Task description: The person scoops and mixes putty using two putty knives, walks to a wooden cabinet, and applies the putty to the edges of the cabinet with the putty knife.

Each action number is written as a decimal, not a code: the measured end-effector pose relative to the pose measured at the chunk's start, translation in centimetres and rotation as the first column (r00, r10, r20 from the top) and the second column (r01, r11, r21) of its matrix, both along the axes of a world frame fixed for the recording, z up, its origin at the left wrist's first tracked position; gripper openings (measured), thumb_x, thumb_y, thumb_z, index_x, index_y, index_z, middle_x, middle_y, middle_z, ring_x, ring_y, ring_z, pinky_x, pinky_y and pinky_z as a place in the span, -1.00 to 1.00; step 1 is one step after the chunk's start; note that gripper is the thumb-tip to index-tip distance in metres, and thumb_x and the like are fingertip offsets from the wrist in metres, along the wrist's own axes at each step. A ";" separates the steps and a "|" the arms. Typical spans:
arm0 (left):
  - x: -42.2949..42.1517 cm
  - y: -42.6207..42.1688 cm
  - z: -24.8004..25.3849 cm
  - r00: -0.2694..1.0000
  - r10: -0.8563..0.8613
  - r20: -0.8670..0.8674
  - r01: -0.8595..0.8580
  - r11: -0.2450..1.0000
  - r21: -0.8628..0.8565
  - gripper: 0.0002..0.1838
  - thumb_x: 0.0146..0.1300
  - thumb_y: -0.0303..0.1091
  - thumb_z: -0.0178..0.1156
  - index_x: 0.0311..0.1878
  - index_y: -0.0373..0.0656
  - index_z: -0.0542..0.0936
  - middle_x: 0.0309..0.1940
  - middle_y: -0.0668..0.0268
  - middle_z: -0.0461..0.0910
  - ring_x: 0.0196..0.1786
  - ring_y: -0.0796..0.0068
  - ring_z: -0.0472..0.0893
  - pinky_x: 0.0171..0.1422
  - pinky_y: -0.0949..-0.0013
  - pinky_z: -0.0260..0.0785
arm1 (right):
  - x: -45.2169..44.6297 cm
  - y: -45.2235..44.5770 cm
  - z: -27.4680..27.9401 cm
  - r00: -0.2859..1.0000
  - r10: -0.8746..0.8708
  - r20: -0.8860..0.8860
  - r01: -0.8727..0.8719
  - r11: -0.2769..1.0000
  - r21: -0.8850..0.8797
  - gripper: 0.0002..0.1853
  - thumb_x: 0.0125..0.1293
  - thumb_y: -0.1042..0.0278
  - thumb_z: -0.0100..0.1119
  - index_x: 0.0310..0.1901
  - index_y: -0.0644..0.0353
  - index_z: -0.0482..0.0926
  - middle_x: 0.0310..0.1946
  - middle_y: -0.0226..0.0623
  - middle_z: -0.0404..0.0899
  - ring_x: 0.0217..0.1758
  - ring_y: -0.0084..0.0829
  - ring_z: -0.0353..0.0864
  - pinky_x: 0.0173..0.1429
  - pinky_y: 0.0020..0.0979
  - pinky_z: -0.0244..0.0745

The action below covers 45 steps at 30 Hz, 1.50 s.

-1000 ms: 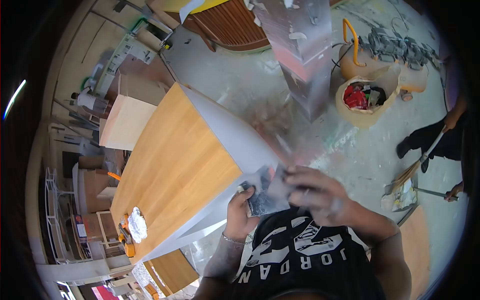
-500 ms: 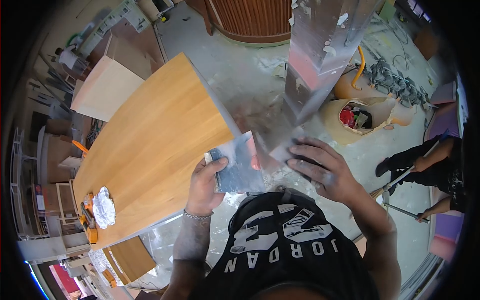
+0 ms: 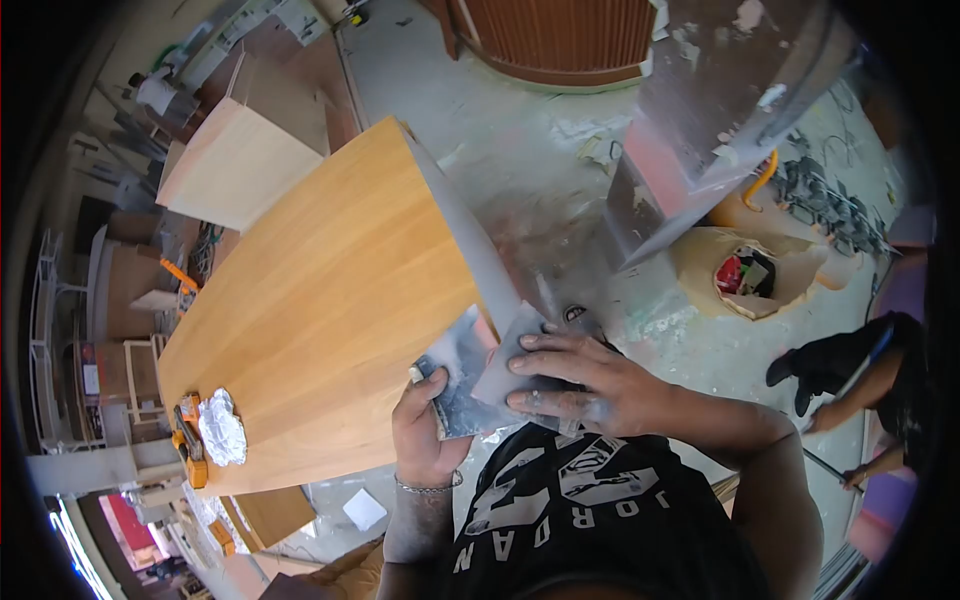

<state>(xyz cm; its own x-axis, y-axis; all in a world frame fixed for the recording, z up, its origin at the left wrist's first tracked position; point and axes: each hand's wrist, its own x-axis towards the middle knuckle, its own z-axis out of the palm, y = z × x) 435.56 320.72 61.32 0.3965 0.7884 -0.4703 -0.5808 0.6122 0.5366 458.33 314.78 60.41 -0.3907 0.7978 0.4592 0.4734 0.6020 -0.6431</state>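
My left hand (image 3: 425,425) is closed on the edge of a wide, flat putty scraper (image 3: 455,355), its thumb on top. The blade is metallic grey and smeared, with a little pink filler near its far edge. My right hand (image 3: 600,385) grips a second putty scraper (image 3: 500,365), fingers laid across its upper face. This second blade overlaps the first one just in front of my chest. Whether the two blades touch all along I cannot tell. Both scrapers are beside the near edge of a large wood-veneer panel (image 3: 330,300).
Crumpled foil (image 3: 222,427) and orange tools (image 3: 190,440) lie on the panel's left end. A smeared column (image 3: 690,150) stands ahead, by an open paper sack (image 3: 745,280) of rubbish. At right, another person (image 3: 880,370) holds a long handle. Someone else (image 3: 165,100) is far left.
My right hand has moved left, bringing its scraper over the left one. The left scraper sits slightly lower in view. The view has shifted, and the column now appears farther right.
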 end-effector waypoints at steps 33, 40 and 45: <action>3.7 2.5 0.5 0.722 0.680 -0.129 -0.688 0.724 -0.034 -0.62 0.30 -0.41 0.10 0.15 -0.34 0.45 0.06 -0.06 0.58 0.09 0.10 0.64 0.19 0.05 0.54 | 9.9 36.4 -7.1 0.479 -0.487 -0.731 -0.522 0.512 -0.683 -0.68 0.25 0.43 0.08 0.03 0.33 0.54 -0.06 -0.23 0.59 -0.02 -0.37 0.59 0.13 -0.31 0.49; 5.9 1.4 -0.3 0.729 0.680 -0.080 -0.681 0.732 0.014 -0.57 0.21 -0.56 0.12 0.17 -0.46 0.43 0.11 -0.01 0.57 0.20 0.20 0.57 0.44 0.21 0.34 | 6.4 41.1 -6.2 0.659 -0.412 -0.629 -0.436 0.472 -0.766 -0.74 0.23 0.40 0.04 -0.09 0.30 0.59 -0.09 -0.21 0.59 0.02 -0.30 0.58 0.11 -0.20 0.56; 5.3 0.8 -1.5 0.667 0.711 -0.222 -0.724 0.689 0.033 -0.46 0.16 -0.44 0.20 0.23 -0.39 0.39 0.08 0.08 0.56 0.17 0.14 0.56 0.34 0.08 0.38 | 6.0 41.4 -4.4 0.724 -0.385 -0.572 -0.390 0.456 -0.800 -0.75 0.25 0.41 0.02 -0.09 0.26 0.60 -0.08 -0.23 0.60 0.04 -0.32 0.57 0.16 -0.21 0.53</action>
<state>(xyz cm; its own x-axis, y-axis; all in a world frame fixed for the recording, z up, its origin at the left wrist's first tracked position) 440.90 321.52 59.81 -0.3897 0.7599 -0.5203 -0.7355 0.0831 0.6724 464.34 356.15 56.03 -0.3323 0.8828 -0.3320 -0.2583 -0.4238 -0.8682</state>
